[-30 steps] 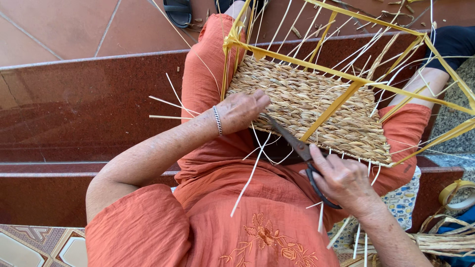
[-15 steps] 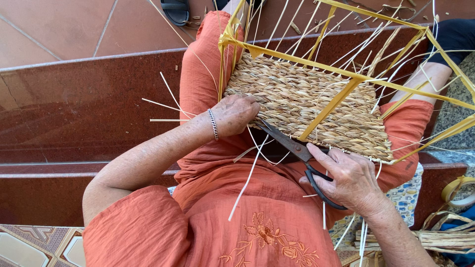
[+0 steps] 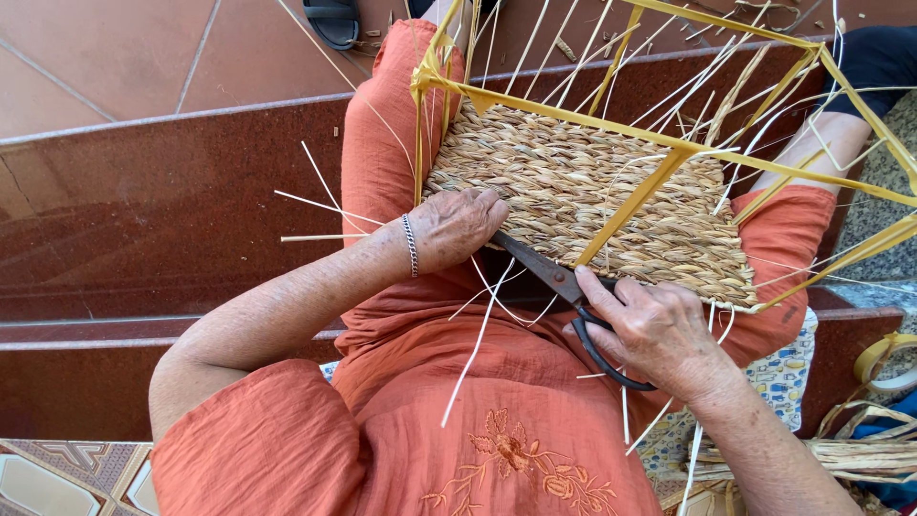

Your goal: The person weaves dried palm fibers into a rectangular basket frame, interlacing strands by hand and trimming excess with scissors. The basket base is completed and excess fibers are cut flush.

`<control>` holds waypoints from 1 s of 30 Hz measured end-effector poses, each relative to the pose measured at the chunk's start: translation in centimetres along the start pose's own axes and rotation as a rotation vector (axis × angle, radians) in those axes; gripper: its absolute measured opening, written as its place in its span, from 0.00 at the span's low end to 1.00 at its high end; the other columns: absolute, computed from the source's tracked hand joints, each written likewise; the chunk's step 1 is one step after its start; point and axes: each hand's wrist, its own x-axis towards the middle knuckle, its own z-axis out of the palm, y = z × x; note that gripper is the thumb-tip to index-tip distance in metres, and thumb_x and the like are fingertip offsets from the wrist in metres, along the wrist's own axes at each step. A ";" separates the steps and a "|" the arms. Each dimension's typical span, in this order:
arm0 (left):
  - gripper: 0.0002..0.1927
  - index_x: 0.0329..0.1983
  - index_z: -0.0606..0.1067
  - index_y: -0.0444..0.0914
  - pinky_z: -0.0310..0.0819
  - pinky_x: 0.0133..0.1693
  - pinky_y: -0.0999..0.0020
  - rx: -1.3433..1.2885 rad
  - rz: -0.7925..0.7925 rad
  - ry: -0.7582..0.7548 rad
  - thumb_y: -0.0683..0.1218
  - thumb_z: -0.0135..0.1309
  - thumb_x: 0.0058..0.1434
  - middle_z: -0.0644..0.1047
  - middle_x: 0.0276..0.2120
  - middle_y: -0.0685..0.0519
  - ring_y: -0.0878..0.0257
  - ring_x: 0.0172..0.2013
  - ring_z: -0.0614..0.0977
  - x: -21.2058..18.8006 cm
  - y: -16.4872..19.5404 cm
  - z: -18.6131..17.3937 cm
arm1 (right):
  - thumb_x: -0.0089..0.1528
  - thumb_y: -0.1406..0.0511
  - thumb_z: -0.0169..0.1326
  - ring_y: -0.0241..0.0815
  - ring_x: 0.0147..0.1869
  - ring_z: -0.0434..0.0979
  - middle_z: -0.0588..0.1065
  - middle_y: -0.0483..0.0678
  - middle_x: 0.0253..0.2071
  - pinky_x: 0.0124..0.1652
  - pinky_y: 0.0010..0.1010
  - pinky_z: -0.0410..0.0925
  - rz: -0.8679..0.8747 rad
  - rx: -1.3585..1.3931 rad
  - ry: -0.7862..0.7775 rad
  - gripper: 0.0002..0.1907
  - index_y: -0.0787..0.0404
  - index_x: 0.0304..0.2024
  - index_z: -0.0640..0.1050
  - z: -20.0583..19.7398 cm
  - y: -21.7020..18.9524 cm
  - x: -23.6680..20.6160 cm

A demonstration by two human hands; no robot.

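A woven straw panel [image 3: 583,191] in a yellow frame [image 3: 669,148] rests on my lap, with thin pale strips [image 3: 478,325] sticking out along its edges. My left hand [image 3: 458,225], with a bracelet at the wrist, grips the panel's near left edge. My right hand [image 3: 659,325] is shut on the black handles of a pair of scissors [image 3: 559,277]. The blades point left along the panel's near edge toward my left hand.
Dark red polished stone steps [image 3: 143,210] run to the left. A black sandal [image 3: 334,19] lies on the tiled floor at the top. Bundles of straw [image 3: 860,459] and a roll of yellow strip [image 3: 884,358] lie at the lower right.
The scissors have slid left along the panel's near edge, closer to my left hand. My left hand has shifted slightly on the edge.
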 end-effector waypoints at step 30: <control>0.02 0.30 0.75 0.37 0.75 0.43 0.57 -0.154 -0.101 0.052 0.41 0.55 0.55 0.76 0.34 0.47 0.50 0.39 0.77 -3.0 2.1 -4.8 | 0.50 0.62 0.72 0.37 0.32 0.80 0.81 0.52 0.37 0.35 0.28 0.72 0.743 0.251 0.246 0.37 0.61 0.63 0.79 -1.3 3.8 -13.6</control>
